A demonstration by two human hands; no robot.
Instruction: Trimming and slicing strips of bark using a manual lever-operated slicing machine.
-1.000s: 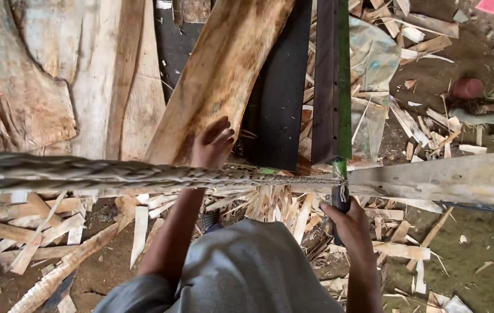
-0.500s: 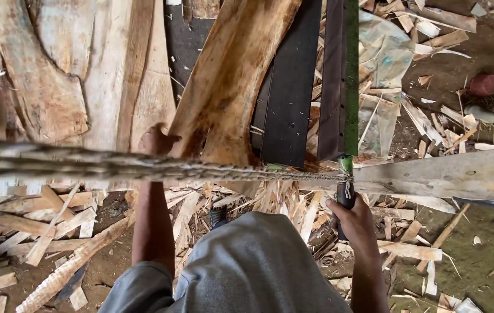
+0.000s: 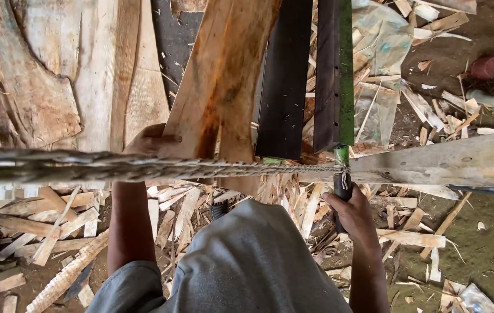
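Two hands were busy: the left hand (image 3: pixel 149 139) had shifted left along the pale rough-sawn wooden plank (image 3: pixel 223 81) and gripped its edge, while the right hand (image 3: pixel 348 208) stayed closed around the dark handle (image 3: pixel 339 185) of the long green-edged blade (image 3: pixel 335 69), steadying the plank beside it.

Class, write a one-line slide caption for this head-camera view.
Left hand grips the pale wooden plank; right hand holds the green-backed blade's handle, above scattered offcuts.
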